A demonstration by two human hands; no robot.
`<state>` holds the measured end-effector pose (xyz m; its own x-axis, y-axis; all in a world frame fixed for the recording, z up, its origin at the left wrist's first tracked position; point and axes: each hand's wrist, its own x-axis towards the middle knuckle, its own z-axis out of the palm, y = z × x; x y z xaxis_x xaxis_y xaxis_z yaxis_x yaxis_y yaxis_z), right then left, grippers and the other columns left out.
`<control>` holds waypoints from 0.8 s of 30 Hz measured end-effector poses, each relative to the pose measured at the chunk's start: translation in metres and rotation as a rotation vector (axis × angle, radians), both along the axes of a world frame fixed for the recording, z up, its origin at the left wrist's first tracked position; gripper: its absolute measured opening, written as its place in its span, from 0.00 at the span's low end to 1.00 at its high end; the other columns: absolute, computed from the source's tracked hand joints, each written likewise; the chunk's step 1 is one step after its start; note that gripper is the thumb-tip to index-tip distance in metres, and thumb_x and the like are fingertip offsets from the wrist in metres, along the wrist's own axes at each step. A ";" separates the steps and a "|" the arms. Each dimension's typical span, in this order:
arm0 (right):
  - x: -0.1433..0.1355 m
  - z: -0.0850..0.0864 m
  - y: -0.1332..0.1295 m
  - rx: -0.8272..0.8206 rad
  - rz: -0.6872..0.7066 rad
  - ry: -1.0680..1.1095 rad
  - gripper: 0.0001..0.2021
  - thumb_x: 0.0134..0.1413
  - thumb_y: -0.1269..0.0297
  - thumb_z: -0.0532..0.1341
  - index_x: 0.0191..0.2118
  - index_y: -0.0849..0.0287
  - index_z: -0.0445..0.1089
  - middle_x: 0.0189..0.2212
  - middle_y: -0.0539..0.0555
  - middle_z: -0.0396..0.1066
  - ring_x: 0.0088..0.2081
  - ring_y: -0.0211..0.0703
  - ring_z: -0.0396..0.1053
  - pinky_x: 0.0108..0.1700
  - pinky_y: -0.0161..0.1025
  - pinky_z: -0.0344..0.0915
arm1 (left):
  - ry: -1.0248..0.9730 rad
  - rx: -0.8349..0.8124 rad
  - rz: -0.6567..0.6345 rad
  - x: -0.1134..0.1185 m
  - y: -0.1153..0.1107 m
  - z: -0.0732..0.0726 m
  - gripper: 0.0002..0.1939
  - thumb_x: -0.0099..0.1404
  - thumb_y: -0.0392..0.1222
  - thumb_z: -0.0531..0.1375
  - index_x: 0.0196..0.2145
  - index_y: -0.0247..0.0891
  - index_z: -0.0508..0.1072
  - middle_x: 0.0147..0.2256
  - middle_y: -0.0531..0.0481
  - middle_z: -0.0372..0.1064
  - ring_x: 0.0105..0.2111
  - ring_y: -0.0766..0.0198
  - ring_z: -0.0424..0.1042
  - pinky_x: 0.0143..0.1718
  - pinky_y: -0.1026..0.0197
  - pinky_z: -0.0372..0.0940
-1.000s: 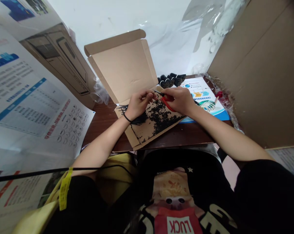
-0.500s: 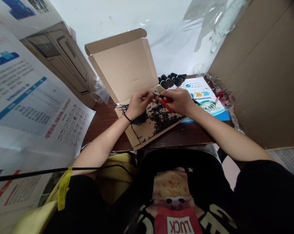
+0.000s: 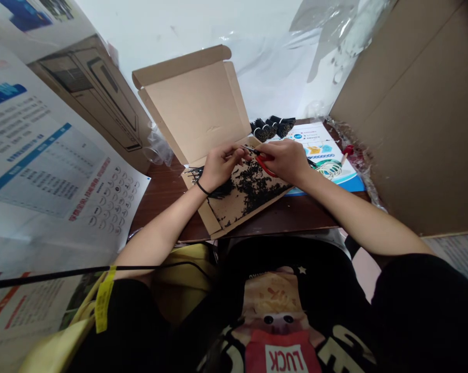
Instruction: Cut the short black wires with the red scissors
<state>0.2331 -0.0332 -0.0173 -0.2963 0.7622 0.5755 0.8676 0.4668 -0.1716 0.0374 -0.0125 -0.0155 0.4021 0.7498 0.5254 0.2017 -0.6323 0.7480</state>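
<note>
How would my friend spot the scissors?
Find the open cardboard box on the dark brown table. Just above it, the right hand holds the scissors. They are red-handled, unlike the little black bits scattered below.

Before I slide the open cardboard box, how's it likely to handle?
The cardboard box is probably light for its size, as its walls look like thin board. Its raised lid may flop, since it stands hinged at one edge. The loose black scraps inside would likely shift or spill if tipped.
</note>
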 end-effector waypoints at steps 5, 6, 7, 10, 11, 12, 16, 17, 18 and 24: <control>0.000 0.003 -0.002 0.005 -0.015 0.047 0.12 0.54 0.59 0.54 0.38 0.55 0.74 0.24 0.51 0.71 0.26 0.38 0.64 0.29 0.38 0.51 | -0.030 -0.023 0.002 0.000 0.000 0.001 0.19 0.64 0.55 0.56 0.34 0.34 0.73 0.31 0.45 0.76 0.25 0.72 0.71 0.27 0.68 0.65; 0.000 0.002 -0.001 0.006 -0.006 0.046 0.13 0.54 0.59 0.54 0.38 0.55 0.74 0.23 0.51 0.70 0.25 0.38 0.63 0.29 0.38 0.51 | -0.034 -0.025 -0.004 0.000 0.000 0.001 0.19 0.64 0.55 0.56 0.34 0.34 0.73 0.31 0.45 0.76 0.25 0.71 0.71 0.26 0.67 0.64; 0.000 0.002 -0.001 0.006 0.006 0.044 0.13 0.54 0.58 0.55 0.38 0.55 0.74 0.23 0.51 0.70 0.25 0.38 0.63 0.29 0.38 0.51 | -0.039 -0.026 -0.011 0.000 0.000 0.001 0.19 0.63 0.55 0.57 0.34 0.34 0.73 0.31 0.45 0.76 0.25 0.71 0.71 0.26 0.67 0.64; -0.001 0.001 -0.001 0.016 0.037 0.050 0.13 0.54 0.57 0.55 0.39 0.55 0.74 0.24 0.51 0.71 0.26 0.38 0.63 0.31 0.38 0.53 | -0.056 -0.029 -0.023 0.000 0.000 0.001 0.18 0.63 0.54 0.57 0.34 0.34 0.73 0.31 0.45 0.76 0.26 0.71 0.71 0.27 0.67 0.65; -0.002 0.001 -0.001 0.023 0.046 0.056 0.14 0.54 0.57 0.55 0.39 0.55 0.74 0.25 0.51 0.71 0.26 0.38 0.63 0.31 0.38 0.53 | -0.061 -0.031 -0.022 0.000 0.000 0.001 0.18 0.63 0.54 0.57 0.34 0.34 0.73 0.31 0.45 0.76 0.26 0.70 0.72 0.28 0.66 0.65; -0.002 0.001 -0.001 0.032 0.053 0.061 0.14 0.54 0.57 0.55 0.39 0.56 0.74 0.25 0.51 0.71 0.26 0.38 0.63 0.31 0.38 0.54 | -0.065 -0.034 -0.021 0.000 0.000 0.001 0.18 0.63 0.54 0.58 0.34 0.34 0.73 0.31 0.45 0.76 0.26 0.70 0.72 0.28 0.66 0.65; -0.002 0.002 -0.002 0.055 0.079 0.072 0.14 0.54 0.57 0.55 0.39 0.56 0.74 0.24 0.51 0.71 0.25 0.38 0.63 0.31 0.38 0.54 | -0.080 -0.039 -0.015 -0.001 0.002 0.001 0.17 0.63 0.53 0.58 0.34 0.34 0.74 0.31 0.46 0.76 0.26 0.71 0.71 0.28 0.67 0.65; -0.002 0.002 -0.002 0.055 0.090 0.073 0.14 0.54 0.56 0.55 0.39 0.56 0.74 0.24 0.51 0.71 0.25 0.38 0.63 0.32 0.38 0.55 | -0.081 -0.037 -0.015 -0.001 0.002 0.001 0.16 0.63 0.52 0.58 0.34 0.34 0.74 0.31 0.46 0.76 0.26 0.71 0.71 0.28 0.67 0.65; -0.002 0.002 -0.002 0.053 0.102 0.074 0.14 0.54 0.56 0.55 0.39 0.56 0.74 0.24 0.51 0.71 0.26 0.38 0.63 0.32 0.38 0.55 | -0.078 -0.033 -0.015 -0.001 0.002 0.001 0.16 0.64 0.51 0.58 0.34 0.34 0.74 0.31 0.46 0.76 0.26 0.71 0.71 0.28 0.67 0.65; -0.004 -0.001 0.000 0.033 0.133 0.072 0.14 0.56 0.55 0.55 0.39 0.56 0.74 0.26 0.52 0.72 0.27 0.37 0.64 0.33 0.38 0.56 | 0.009 -0.016 0.025 -0.001 -0.001 0.003 0.14 0.65 0.48 0.57 0.33 0.34 0.74 0.31 0.46 0.76 0.26 0.72 0.71 0.27 0.68 0.64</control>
<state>0.2294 -0.0336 -0.0186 -0.3506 0.6995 0.6227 0.7836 0.5833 -0.2140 0.0368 -0.0139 -0.0127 0.3876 0.7681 0.5097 0.2243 -0.6149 0.7560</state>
